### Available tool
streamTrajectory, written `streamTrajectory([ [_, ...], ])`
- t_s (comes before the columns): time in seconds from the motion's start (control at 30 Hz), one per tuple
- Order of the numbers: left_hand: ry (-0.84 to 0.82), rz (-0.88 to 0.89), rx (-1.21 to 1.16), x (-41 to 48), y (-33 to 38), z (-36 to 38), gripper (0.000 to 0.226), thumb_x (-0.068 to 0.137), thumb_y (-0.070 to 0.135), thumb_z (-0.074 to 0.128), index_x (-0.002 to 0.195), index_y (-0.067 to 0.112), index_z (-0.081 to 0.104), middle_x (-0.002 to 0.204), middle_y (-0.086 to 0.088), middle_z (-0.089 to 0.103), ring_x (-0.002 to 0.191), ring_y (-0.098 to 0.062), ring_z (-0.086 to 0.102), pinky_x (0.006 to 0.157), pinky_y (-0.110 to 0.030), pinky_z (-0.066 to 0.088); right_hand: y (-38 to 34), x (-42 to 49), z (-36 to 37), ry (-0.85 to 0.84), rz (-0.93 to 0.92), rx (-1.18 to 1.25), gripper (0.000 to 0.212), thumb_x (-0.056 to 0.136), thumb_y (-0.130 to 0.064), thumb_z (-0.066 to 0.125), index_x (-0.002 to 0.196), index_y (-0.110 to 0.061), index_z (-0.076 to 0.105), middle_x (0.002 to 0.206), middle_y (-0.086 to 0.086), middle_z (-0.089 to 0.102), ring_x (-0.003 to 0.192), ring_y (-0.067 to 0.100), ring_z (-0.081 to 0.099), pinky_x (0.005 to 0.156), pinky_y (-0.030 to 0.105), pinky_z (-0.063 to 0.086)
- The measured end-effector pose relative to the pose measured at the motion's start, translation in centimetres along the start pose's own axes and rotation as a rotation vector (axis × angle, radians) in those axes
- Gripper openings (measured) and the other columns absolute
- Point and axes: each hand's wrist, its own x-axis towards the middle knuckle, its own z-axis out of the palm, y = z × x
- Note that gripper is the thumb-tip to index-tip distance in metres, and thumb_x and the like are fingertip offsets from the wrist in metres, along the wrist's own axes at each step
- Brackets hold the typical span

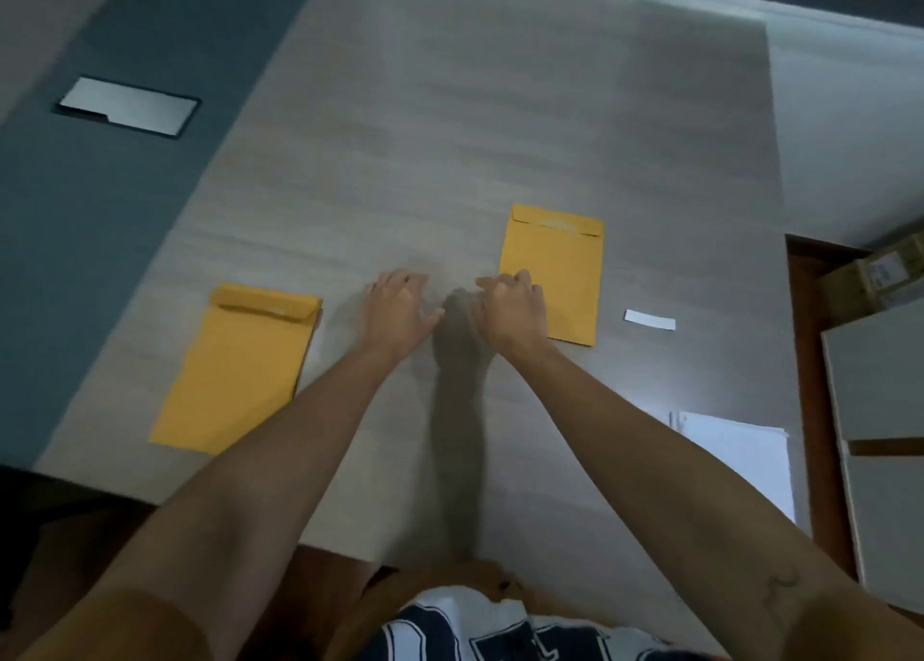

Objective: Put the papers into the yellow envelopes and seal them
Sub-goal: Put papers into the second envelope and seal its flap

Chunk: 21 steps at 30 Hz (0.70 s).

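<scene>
Two yellow envelopes lie on the grey wooden table (450, 135). The left envelope (240, 370) has its flap folded down but slightly raised. The right envelope (555, 265) lies flat with its flap closed. My right hand (510, 310) rests with curled fingers on that envelope's lower left corner. My left hand (400, 310) hovers over bare table just left of it, fingers bent and apart, holding nothing. A stack of white papers (740, 455) lies at the near right edge of the table.
A small white paper strip (650, 319) lies right of the right envelope. A silver-faced plate (127, 105) sits in the dark blue strip at far left. Cardboard boxes (880, 270) and white panels (880, 390) stand off the table's right edge.
</scene>
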Motion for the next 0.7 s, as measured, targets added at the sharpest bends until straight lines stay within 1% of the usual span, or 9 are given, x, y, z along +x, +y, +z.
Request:
streamTrajectory([
  [0.1, 0.035, -0.144, -0.032, -3.0, -4.8, -1.4, 0.055, 0.085, 0.045, 0.066, 0.131, 0.015, 0.058, 0.127, -0.012, 0.054, 0.123, -0.032, 0.046, 0.101, -0.041, 0.036, -4.6, -0.9, 1.1, -0.061, -0.05, 0.088, 0.036, 0.096, -0.028, 0.05, 0.13, -0.021, 0.06, 0.123, 0.009, 0.061, 0.121, 0.031, 0.048, 0.096, 0.042, 0.041],
  [0.17, 0.077, -0.251, -0.054, -4.9, -8.0, -2.1, 0.05, 0.082, 0.043, 0.069, 0.123, 0.015, 0.061, 0.123, -0.012, 0.054, 0.121, -0.032, 0.047, 0.101, -0.042, 0.038, -7.5, -1.6, 1.7, -0.118, -0.058, 0.174, 0.037, 0.094, -0.031, 0.052, 0.129, -0.021, 0.06, 0.125, 0.01, 0.06, 0.121, 0.031, 0.052, 0.098, 0.04, 0.044],
  [0.23, 0.122, -0.368, -0.064, -6.9, -11.1, -2.8, 0.046, 0.081, 0.04, 0.07, 0.118, 0.015, 0.063, 0.121, -0.012, 0.054, 0.12, -0.032, 0.046, 0.1, -0.042, 0.039, -10.6, -2.4, 2.2, -0.184, -0.075, 0.25, 0.035, 0.093, -0.032, 0.054, 0.124, -0.02, 0.063, 0.123, 0.012, 0.063, 0.117, 0.034, 0.056, 0.095, 0.039, 0.049],
  [0.33, 0.123, -0.532, -0.043, -9.8, -16.0, -3.3, 0.056, 0.082, 0.041, 0.071, 0.125, 0.01, 0.056, 0.127, -0.014, 0.05, 0.123, -0.033, 0.044, 0.101, -0.043, 0.038, -15.5, -3.6, 2.8, -0.295, -0.122, 0.307, 0.03, 0.091, -0.03, 0.056, 0.115, -0.018, 0.067, 0.117, 0.014, 0.067, 0.11, 0.035, 0.061, 0.088, 0.036, 0.051],
  [0.43, 0.017, -0.715, -0.047, -12.1, -19.9, -3.2, 0.072, 0.083, 0.049, 0.07, 0.134, 0.005, 0.045, 0.136, -0.015, 0.044, 0.127, -0.033, 0.041, 0.102, -0.043, 0.04, -19.4, -4.7, 3.6, -0.39, -0.109, 0.356, 0.025, 0.088, -0.026, 0.053, 0.101, -0.014, 0.069, 0.108, 0.013, 0.069, 0.102, 0.033, 0.063, 0.083, 0.034, 0.053],
  [0.5, -0.052, -0.777, -0.082, -13.1, -21.7, -3.0, 0.077, 0.082, 0.054, 0.069, 0.136, 0.005, 0.043, 0.138, -0.015, 0.043, 0.128, -0.032, 0.04, 0.102, -0.044, 0.041, -21.3, -4.9, 4.1, -0.409, -0.059, 0.392, 0.022, 0.088, -0.025, 0.051, 0.093, -0.011, 0.068, 0.099, 0.012, 0.068, 0.094, 0.031, 0.063, 0.076, 0.032, 0.05],
  [0.57, -0.093, -0.781, -0.104, -13.5, -22.7, -2.6, 0.077, 0.081, 0.056, 0.07, 0.134, 0.006, 0.044, 0.136, -0.014, 0.043, 0.125, -0.032, 0.042, 0.1, -0.044, 0.042, -22.6, -4.8, 4.6, -0.42, -0.015, 0.443, 0.021, 0.089, -0.027, 0.054, 0.078, -0.011, 0.063, 0.083, 0.009, 0.064, 0.079, 0.026, 0.061, 0.066, 0.029, 0.045],
  [0.63, -0.107, -0.774, -0.113, -13.9, -23.3, -2.5, 0.072, 0.081, 0.055, 0.07, 0.13, 0.008, 0.047, 0.132, -0.013, 0.042, 0.121, -0.031, 0.044, 0.096, -0.043, 0.043, -23.6, -4.8, 5.1, -0.439, 0.016, 0.495, 0.031, 0.089, -0.026, 0.057, 0.061, -0.015, 0.051, 0.063, 0.004, 0.056, 0.06, 0.02, 0.055, 0.058, 0.029, 0.043],
  [0.7, -0.084, -0.774, -0.15, -14.0, -23.5, -2.4, 0.065, 0.08, 0.052, 0.071, 0.124, 0.009, 0.051, 0.128, -0.012, 0.042, 0.118, -0.03, 0.045, 0.095, -0.041, 0.043, -24.2, -4.8, 5.4, -0.472, 0.053, 0.541, 0.036, 0.09, -0.027, 0.057, 0.057, -0.015, 0.048, 0.059, 0.006, 0.058, 0.056, 0.023, 0.06, 0.057, 0.032, 0.052],
])
